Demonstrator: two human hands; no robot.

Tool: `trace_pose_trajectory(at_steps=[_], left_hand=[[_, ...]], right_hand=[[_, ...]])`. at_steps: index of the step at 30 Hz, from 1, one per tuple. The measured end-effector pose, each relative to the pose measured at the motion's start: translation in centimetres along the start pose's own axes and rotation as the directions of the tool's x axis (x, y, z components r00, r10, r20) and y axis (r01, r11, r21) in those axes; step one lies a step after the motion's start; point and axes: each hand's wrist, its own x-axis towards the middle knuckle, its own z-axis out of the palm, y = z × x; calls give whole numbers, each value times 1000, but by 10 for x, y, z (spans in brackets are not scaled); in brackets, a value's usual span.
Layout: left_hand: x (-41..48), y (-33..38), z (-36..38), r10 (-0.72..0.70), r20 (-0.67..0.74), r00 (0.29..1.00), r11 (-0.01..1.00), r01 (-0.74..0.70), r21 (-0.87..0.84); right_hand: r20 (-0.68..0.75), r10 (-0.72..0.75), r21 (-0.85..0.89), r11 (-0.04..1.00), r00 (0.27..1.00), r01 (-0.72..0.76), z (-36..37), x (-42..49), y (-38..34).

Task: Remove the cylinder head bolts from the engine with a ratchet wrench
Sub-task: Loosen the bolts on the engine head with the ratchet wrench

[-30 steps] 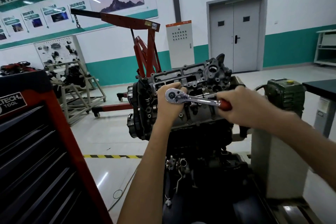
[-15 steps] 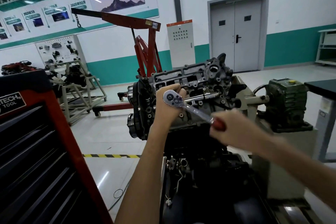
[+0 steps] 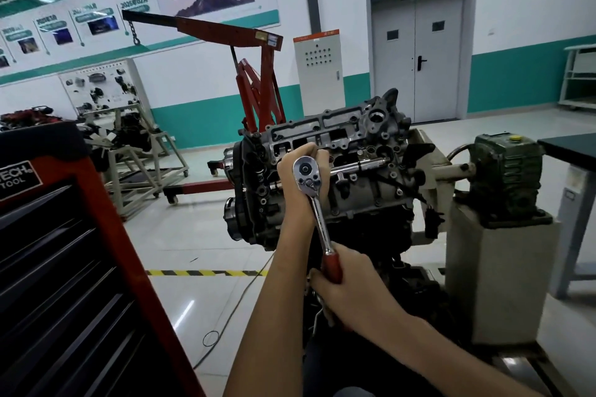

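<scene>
In the head view, the engine (image 3: 338, 177) sits on its stand with the cylinder head turned toward the person. The ratchet wrench (image 3: 314, 203) is on the near side of the engine: its round head (image 3: 304, 171) lies against the cylinder head at the left part, and its long axis runs from there down and slightly right, toward the person. The bolt under the wrench head is hidden, so I cannot tell how far it is out.

The left hand (image 3: 298, 177) is at the wrench head, with its fingers (image 3: 317, 153) curled around behind it, grasping it and pressing it to the engine. The right hand (image 3: 351, 284) is below the engine, nearer to the person, with its fingers clenched on the red grip (image 3: 332, 266).

In my judgement the next swing turns on this: the handle points almost straight down from the bolt, so the right hand must push it sideways around the wrench head, while the left hand keeps the socket seated.
</scene>
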Motion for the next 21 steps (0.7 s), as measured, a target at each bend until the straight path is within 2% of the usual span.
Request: trace_pose_trajectory(at_steps=[2,4,6,8,9,10,11,13,15,17,19,21], left_hand=[[2,-3,-10,22,66,998,999,-24,25],[4,-4,-21,38,141,989,998,-45,47],[7,-2,-25,54,182,982,998,-60,27],[8,3,-22,77,200,977,996,-85,36],[8,4,-19,79,191,978,995,-90,48],[6,4,-16,80,176,981,995,-91,50],[3,2,-13,77,158,984,996,-84,34],[0,-3,-9,55,101,993,998,-53,-14],[-1,-6,-6,30,26,999,999,-28,-46],[-1,-4,-2,-3,-35,999,998,0,-59],[-2,-2,3,1,-57,998,1000,-2,-24],[-2,-1,2,-3,-49,999,1000,2,-8]], right_hand=[[-4,-57,-238,970,998,54,-26,7,-2],[98,-103,-461,877,990,137,-69,20,-13],[203,-131,-665,709,970,235,-112,38,-33],[203,-237,-823,484,950,297,-143,57,-51],[190,-280,-859,417,941,298,-151,63,-55],[182,-277,-871,399,943,286,-154,64,-55],[178,-245,-863,427,953,271,-151,61,-49],[145,-202,-772,589,969,238,-129,44,-27],[47,-202,-569,800,978,192,-92,23,-8],[-39,-158,-296,945,987,139,-49,7,3],[-59,-104,-48,994,993,101,-10,-2,6],[-47,-82,22,996,996,83,1,-2,5]])
